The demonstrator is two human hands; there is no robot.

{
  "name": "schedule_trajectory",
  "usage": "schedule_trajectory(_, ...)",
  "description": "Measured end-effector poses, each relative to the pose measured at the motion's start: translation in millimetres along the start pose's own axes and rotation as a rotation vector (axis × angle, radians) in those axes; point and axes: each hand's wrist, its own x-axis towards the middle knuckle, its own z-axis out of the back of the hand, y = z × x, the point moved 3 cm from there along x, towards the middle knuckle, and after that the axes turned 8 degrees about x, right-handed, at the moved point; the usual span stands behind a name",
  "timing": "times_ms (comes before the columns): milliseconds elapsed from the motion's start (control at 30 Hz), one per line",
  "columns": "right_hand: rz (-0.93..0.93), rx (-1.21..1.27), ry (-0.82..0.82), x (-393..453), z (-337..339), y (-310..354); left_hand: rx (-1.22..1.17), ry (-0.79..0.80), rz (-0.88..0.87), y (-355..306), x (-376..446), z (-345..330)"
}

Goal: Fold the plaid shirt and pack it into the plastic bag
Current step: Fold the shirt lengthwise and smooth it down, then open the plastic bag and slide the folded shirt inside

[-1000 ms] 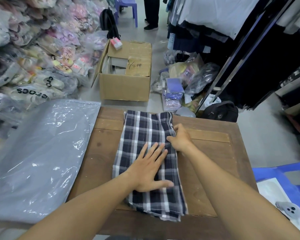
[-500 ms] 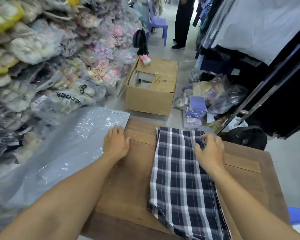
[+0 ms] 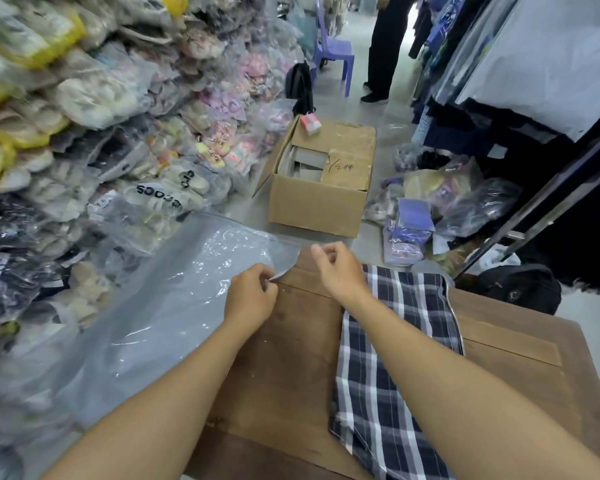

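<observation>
The plaid shirt (image 3: pixel 395 358), navy and white, lies folded into a long strip on the right half of the wooden table (image 3: pixel 291 348). My right forearm crosses over it. A large clear plastic bag (image 3: pixel 153 323) is spread flat to the left, with its near corner reaching the table's far edge. My left hand (image 3: pixel 250 296) pinches that corner's edge between thumb and fingers. My right hand (image 3: pixel 340 271) hovers just right of the corner with its fingers curled in. Nothing shows in it, and a small gap separates it from the bag.
A cardboard box (image 3: pixel 319 202) stands on the floor beyond the table. Piles of bagged footwear (image 3: pixel 84 133) fill the left side. Bagged goods (image 3: pixel 430 209), a black bag (image 3: pixel 520 289) and hanging clothes (image 3: pixel 534 64) are at the right. A person (image 3: pixel 385 46) stands by a purple chair (image 3: pixel 333 53).
Both hands have left the shirt. My left hand moved to the bag and pinched its corner. My right hand moved left from the shirt's top edge. The view has swung left.
</observation>
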Motion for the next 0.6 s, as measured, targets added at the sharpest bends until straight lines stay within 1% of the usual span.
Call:
schedule_trajectory(67, -0.220, 0.170, -0.011, 13, -4, 0, 0.000, 0.104, -0.073, 2, -4, 3)
schedule_trajectory(133, -0.459, 0.389, 0.082, 21, -7, -1, -0.038, 0.202, -0.120, 6, -7, 4)
schedule_trajectory(167, -0.518, 0.426, 0.153, 23, -8, -2, -0.068, 0.250, -0.132, 7, -9, 3)
schedule_trajectory(233, -0.536, 0.398, 0.257, 26, -6, -3, -0.108, 0.352, -0.147, 9, -12, 2)
schedule_trajectory(300, -0.498, 0.309, 0.327, 25, -5, -6, -0.103, 0.447, -0.159, 7, -16, -1)
schedule_trajectory(400, -0.412, 0.185, 0.359, 26, -2, -16, -0.103, 0.556, -0.149, -2, -16, -3)
schedule_trajectory(467, -0.389, 0.164, 0.331, 26, 4, -22, -0.158, 0.544, -0.069, -11, -10, -2)
schedule_trajectory(533, -0.367, 0.152, 0.327, 20, 14, -22, -0.219, 0.405, 0.063, -20, 3, -1)
schedule_trajectory(600, -0.364, 0.129, 0.383, 9, 26, -21, -0.209, 0.242, 0.154, -31, 14, 2)
